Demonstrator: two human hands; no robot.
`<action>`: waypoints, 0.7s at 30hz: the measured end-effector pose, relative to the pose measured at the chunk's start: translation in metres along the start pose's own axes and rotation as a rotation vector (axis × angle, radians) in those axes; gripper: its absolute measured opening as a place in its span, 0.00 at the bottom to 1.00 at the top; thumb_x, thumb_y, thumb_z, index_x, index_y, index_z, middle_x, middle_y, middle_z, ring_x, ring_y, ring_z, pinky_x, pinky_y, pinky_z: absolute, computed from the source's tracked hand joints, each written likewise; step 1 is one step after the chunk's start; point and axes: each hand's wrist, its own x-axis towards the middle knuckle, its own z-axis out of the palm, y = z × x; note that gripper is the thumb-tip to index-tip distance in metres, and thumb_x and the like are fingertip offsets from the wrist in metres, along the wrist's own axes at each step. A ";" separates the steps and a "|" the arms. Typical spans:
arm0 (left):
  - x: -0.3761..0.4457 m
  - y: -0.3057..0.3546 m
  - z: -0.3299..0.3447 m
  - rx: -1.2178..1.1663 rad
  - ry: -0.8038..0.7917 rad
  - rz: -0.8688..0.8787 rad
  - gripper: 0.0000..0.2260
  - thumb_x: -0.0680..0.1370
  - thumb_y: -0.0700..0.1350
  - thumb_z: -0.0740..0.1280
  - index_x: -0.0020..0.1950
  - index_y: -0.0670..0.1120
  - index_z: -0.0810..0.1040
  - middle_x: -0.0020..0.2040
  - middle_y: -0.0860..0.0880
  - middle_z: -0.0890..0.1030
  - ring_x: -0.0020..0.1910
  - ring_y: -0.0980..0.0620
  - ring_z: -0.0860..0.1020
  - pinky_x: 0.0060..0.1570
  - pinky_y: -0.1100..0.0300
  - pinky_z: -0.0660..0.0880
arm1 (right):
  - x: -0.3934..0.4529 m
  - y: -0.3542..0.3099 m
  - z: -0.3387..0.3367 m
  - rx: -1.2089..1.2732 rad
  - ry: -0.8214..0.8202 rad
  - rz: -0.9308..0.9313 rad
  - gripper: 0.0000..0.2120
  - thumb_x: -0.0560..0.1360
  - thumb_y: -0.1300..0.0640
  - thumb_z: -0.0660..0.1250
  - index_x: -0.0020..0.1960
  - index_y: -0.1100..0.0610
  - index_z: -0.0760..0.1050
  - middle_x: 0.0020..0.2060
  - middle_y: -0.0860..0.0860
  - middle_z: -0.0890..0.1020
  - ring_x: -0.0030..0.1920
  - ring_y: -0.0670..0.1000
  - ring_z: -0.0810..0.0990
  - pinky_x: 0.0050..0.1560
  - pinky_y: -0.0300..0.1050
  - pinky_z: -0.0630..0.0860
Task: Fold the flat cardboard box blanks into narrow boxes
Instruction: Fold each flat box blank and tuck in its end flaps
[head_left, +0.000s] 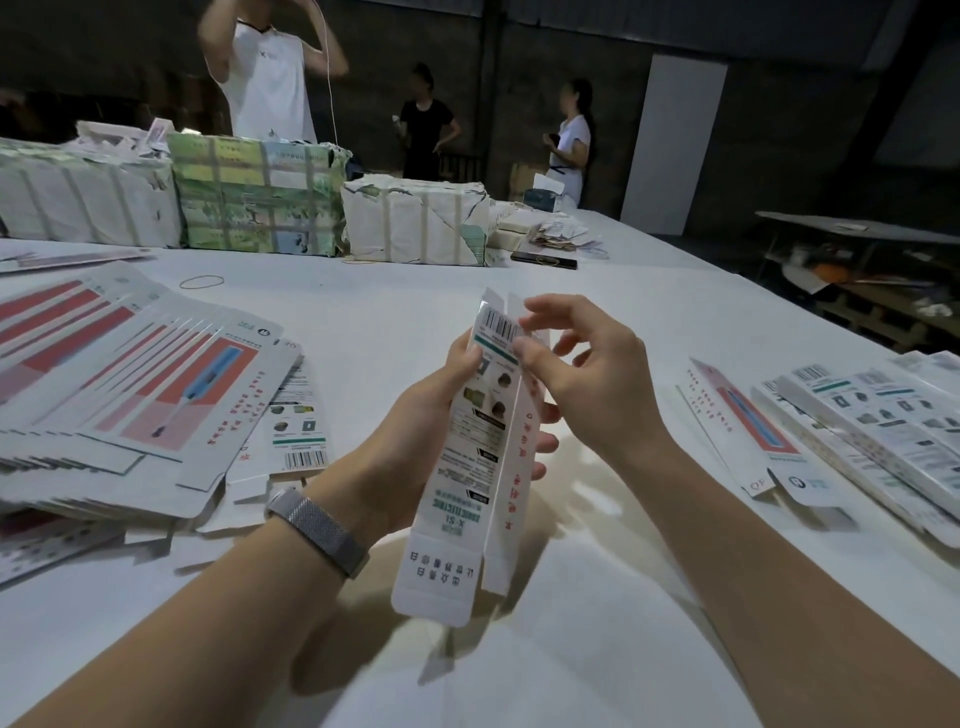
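Note:
A narrow white box (470, 483), partly folded into shape, is held upright above the white table (597, 649). My left hand (415, 410) grips its middle from the left, with fingers wrapped behind it. My right hand (582, 374) is at its top end, thumb and fingertips touching the small flaps beside the barcode. The bottom flaps hang open near my wrist. A fanned stack of flat blanks (130, 395) with red panels lies to the left. Several folded narrow boxes (852, 436) lie to the right.
Large wrapped bundles (260, 197) stand along the far side of the table, with a rubber band (201, 281) in front of them and a dark phone (544, 260) further right. Three people stand beyond the table. Another table (857, 231) is at the right.

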 end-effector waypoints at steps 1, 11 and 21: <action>0.000 0.000 0.000 0.006 -0.004 -0.012 0.20 0.83 0.60 0.53 0.69 0.53 0.74 0.53 0.41 0.85 0.50 0.39 0.85 0.44 0.51 0.82 | 0.001 -0.001 -0.001 0.031 0.005 0.011 0.10 0.76 0.56 0.73 0.55 0.47 0.77 0.45 0.38 0.82 0.41 0.42 0.75 0.34 0.29 0.72; 0.005 0.000 0.004 -0.024 -0.002 -0.037 0.18 0.85 0.55 0.51 0.66 0.51 0.75 0.51 0.36 0.84 0.45 0.36 0.85 0.40 0.48 0.82 | 0.001 -0.001 -0.004 0.177 -0.167 0.186 0.05 0.78 0.56 0.70 0.49 0.51 0.74 0.42 0.51 0.79 0.35 0.41 0.80 0.30 0.38 0.76; -0.003 0.017 0.027 0.105 0.007 0.114 0.38 0.62 0.57 0.82 0.56 0.31 0.70 0.42 0.33 0.70 0.27 0.50 0.75 0.29 0.63 0.72 | 0.008 -0.002 -0.014 0.253 -0.251 0.246 0.13 0.79 0.64 0.67 0.44 0.54 0.63 0.39 0.55 0.74 0.36 0.48 0.71 0.32 0.34 0.68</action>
